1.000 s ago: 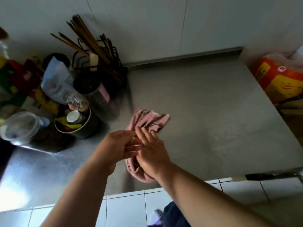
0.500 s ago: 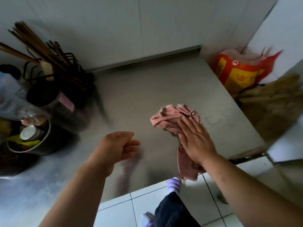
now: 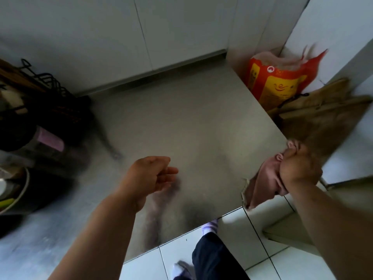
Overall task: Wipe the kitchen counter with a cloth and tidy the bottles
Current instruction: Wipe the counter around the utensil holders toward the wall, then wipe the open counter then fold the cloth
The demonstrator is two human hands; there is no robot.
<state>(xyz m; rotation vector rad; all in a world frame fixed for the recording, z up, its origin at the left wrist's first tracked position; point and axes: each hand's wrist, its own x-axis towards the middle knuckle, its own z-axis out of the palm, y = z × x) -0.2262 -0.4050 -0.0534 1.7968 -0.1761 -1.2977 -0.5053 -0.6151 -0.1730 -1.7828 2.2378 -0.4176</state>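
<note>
A pink cloth (image 3: 264, 178) hangs over the right edge of the steel counter (image 3: 191, 122), bunched in my right hand (image 3: 298, 164), which is closed around its upper end. My left hand (image 3: 149, 174) hovers just above the counter near its front edge, fingers loosely curled and apart, holding nothing. Jars and containers (image 3: 46, 138) crowd the counter's left side, blurred; I cannot make out single bottles there.
A black wire rack (image 3: 50, 93) with chopsticks stands at the back left, and a dark bowl (image 3: 26, 190) sits at the left edge. An orange and yellow sack (image 3: 276, 83) and wooden boards (image 3: 327, 110) stand beyond the counter's right edge. White floor tiles lie below.
My right hand has swept the cloth rightward across the counter to its right edge and now grips it bunched. The left hand has come off the cloth and hovers open. The view turned right.
</note>
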